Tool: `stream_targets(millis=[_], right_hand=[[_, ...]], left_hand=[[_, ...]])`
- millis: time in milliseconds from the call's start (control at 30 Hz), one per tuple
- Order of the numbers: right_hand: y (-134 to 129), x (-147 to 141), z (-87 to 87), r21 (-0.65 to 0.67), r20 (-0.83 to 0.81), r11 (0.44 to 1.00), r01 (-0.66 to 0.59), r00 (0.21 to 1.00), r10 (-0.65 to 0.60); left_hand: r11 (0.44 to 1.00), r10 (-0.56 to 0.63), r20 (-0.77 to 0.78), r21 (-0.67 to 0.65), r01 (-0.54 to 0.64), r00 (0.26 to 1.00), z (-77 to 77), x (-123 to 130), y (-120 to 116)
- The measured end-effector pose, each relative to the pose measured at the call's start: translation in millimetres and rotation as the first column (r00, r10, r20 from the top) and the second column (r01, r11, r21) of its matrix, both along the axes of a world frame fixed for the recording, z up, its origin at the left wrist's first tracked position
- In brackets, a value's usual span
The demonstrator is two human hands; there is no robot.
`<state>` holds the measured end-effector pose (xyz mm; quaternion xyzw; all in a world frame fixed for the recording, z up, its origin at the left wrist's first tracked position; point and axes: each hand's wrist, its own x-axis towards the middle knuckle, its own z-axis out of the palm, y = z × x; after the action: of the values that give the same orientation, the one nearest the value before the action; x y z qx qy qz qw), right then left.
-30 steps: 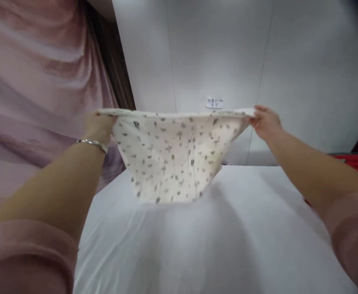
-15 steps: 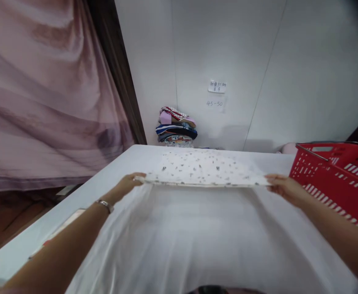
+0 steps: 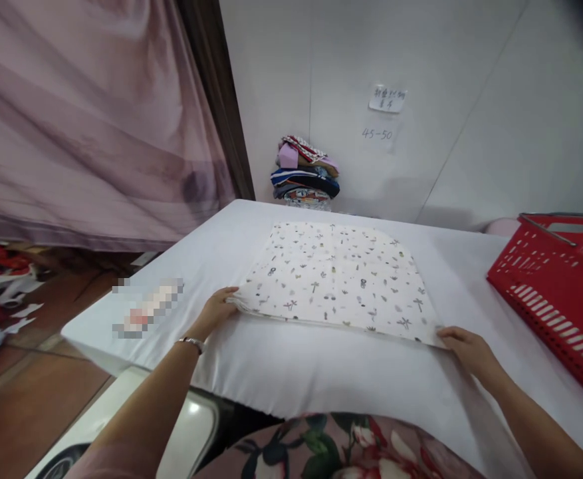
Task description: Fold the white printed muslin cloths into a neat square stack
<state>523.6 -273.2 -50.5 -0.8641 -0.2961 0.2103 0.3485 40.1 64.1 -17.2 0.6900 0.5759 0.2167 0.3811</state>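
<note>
A white cloth [image 3: 331, 279] printed with small palms and other motifs lies folded in layers on the white-covered table [image 3: 371, 372]. My left hand [image 3: 217, 311], with a bracelet at its wrist, pinches the cloth's near left corner, where the layers bunch slightly. At the near right corner my right hand [image 3: 463, 342] grips the edge between thumb and fingers. Between the two hands the near edge runs fairly straight, slanting down to the right. The cloth's far end lies flat, its far right corner rounded.
A red plastic basket [image 3: 550, 279] stands on the table at the right. Several folded fabrics form a stack [image 3: 305, 173] behind the far edge, by the wall. A blurred pale item [image 3: 154, 306] lies at the left. Pink curtain [image 3: 96, 120] hangs on the left.
The cloth's near edge has come down and towards me, and the cloth now lies flat on the table. Both hands still hold its corners. My view has tilted and shifted.
</note>
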Motion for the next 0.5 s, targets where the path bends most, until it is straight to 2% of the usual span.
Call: stream_targets(millis=[100, 133, 200, 267, 367, 433, 500], right_hand=[[4.0, -13.5, -3.7, -0.002, 0.305, 0.997, -0.079, 0.949, 0.076], [7.3, -22.1, -2.8, 0.018, 0.354, 0.991, -0.130, 0.928, 0.115], [17.8, -45.7, 1.1, 0.080, 0.378, 0.956, -0.283, 0.896, 0.234], [34.3, -74.4, 5.8, 0.151, 0.347, 0.878, -0.454, 0.856, 0.383], [66.0, -112.4, 10.7, 0.201, 0.335, 0.763, -0.614, 0.775, 0.535], [86.4, -127.8, 11.6, 0.196, 0.361, 0.710, -0.676, 0.723, 0.589], [102.3, -135.0, 10.6, 0.173, 0.397, 0.679, -0.713, 0.682, 0.614]], left_hand=[[0.985, 0.024, -0.160, 0.174, 0.004, 0.987, -11.5, 3.5, -12.1], [0.963, 0.043, -0.229, 0.268, 0.021, 0.972, -12.8, 7.6, -19.6], [0.884, 0.055, -0.328, 0.454, 0.107, 0.943, -12.4, 22.0, -41.0], [0.778, -0.065, -0.379, 0.560, 0.285, 0.923, -10.5, 44.3, -67.1], [0.630, -0.385, -0.409, 0.538, 0.559, 0.827, -10.2, 85.1, -98.9], [0.574, -0.503, -0.378, 0.526, 0.627, 0.777, -13.6, 110.5, -107.6], [0.562, -0.546, -0.340, 0.529, 0.636, 0.766, -19.4, 130.0, -106.9]])
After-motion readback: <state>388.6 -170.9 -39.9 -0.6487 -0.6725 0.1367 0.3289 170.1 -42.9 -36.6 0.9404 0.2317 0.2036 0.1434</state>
